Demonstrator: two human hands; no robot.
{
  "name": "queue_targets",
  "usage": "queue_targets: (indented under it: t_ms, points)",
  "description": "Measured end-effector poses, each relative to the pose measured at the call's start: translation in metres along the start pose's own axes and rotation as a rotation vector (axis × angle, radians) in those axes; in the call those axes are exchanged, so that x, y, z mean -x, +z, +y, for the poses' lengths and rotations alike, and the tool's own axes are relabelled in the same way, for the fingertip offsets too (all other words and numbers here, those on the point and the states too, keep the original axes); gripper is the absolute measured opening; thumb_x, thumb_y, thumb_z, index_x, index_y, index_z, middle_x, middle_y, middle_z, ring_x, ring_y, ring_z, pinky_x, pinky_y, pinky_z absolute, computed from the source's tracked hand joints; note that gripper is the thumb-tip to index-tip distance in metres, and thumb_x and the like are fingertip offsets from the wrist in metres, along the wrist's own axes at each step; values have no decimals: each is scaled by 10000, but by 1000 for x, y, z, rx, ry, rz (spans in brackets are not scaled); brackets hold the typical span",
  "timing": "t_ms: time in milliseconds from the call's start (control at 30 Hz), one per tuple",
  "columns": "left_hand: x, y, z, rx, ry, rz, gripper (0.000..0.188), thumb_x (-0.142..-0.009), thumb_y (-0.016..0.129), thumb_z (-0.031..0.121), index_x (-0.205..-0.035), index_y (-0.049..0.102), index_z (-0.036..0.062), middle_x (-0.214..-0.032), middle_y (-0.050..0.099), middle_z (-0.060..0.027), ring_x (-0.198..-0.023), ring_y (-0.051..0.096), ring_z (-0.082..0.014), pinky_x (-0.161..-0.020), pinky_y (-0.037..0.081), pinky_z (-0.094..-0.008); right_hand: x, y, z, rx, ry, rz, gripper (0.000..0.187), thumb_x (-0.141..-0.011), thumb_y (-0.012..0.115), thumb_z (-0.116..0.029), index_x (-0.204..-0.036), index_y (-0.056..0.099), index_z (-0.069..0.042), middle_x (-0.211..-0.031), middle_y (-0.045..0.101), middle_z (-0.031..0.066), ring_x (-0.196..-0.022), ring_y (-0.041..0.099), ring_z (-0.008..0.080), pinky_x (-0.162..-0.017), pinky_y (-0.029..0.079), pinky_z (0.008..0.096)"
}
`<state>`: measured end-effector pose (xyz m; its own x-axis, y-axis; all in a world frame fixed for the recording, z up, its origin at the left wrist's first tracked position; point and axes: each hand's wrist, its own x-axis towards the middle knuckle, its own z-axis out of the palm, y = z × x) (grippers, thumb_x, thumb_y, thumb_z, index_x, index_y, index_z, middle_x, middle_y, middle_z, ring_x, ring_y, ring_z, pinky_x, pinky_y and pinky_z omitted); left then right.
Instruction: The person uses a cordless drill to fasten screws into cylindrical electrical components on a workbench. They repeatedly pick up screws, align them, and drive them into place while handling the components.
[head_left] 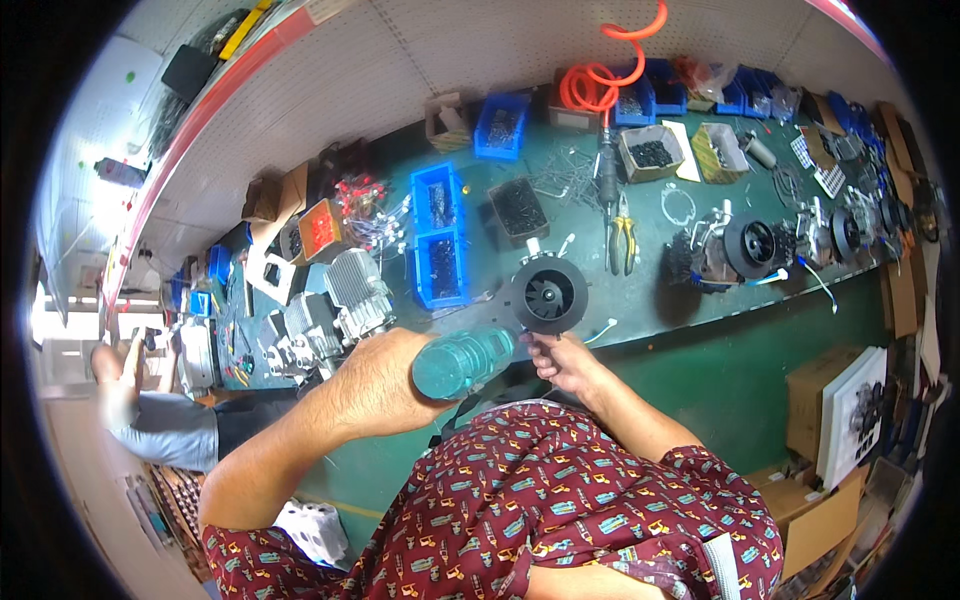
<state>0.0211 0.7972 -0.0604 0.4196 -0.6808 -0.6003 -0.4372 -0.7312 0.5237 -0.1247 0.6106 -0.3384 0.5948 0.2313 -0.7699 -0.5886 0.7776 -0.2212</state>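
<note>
A teal power drill is in my left hand, its front end pointing right toward the motor unit. The drill body hides most of that hand's fingers. A motor unit with a round black fan wheel stands at the table's near edge. Against its lower rim, my right hand has its fingers closed, pinching something too small to make out. A white connector on a short cable sticks out beside the unit. Whether the drill's tip touches the unit is hidden.
Silver motor housings stand to the left; finished-looking fan units line the right. Blue bins, a box of black screws, yellow-handled pliers and a hanging driver on an orange coiled hose are beyond. A co-worker is far left.
</note>
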Motion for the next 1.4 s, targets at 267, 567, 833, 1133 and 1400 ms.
queue_targets:
  t_ms: [267,567,833,1133,1400]
  points:
    - [2,9,10,74,-89,51,291,-802,789,280,-960,699,52,-804,709,-152,-758,708,-309,-738,562,-380,-7,-12,-10,-59,155,-61,198,-989,608,-238,-1043,624,-48,-769,477,-10,-580,392,82,-453,269,212]
    - [45,24,-5,337,-199,415,300,-765,826,289,-905,706,53,-764,690,-128,-694,661,-268,-698,520,-386,-6,-11,-19,-43,243,-31,182,-1011,525,-222,-1051,592,-58,-768,472,-8,-554,349,71,-447,257,206]
    - [-20,123,-105,37,-194,568,397,-716,798,295,-1020,651,87,-863,714,-181,-818,702,-383,-728,557,-448,18,-22,-26,134,195,10,177,-988,535,-195,-1070,593,-49,-774,563,10,-525,390,63,-402,281,194]
    - [-166,220,-203,78,-186,444,588,-721,744,95,-1264,522,56,-1170,623,-200,-1139,579,-387,-980,449,-467,72,-47,-74,496,-493,619,192,-905,678,-213,-821,659,-42,-650,565,-6,-525,466,56,-430,337,231]
    - [-229,234,-204,-36,-315,396,694,-703,827,119,-1307,486,92,-1217,592,-133,-1181,549,-316,-987,423,-436,-79,-101,-217,1265,-905,920,371,-748,736,-226,-965,642,61,-877,676,277,-886,678,430,-771,538,477]
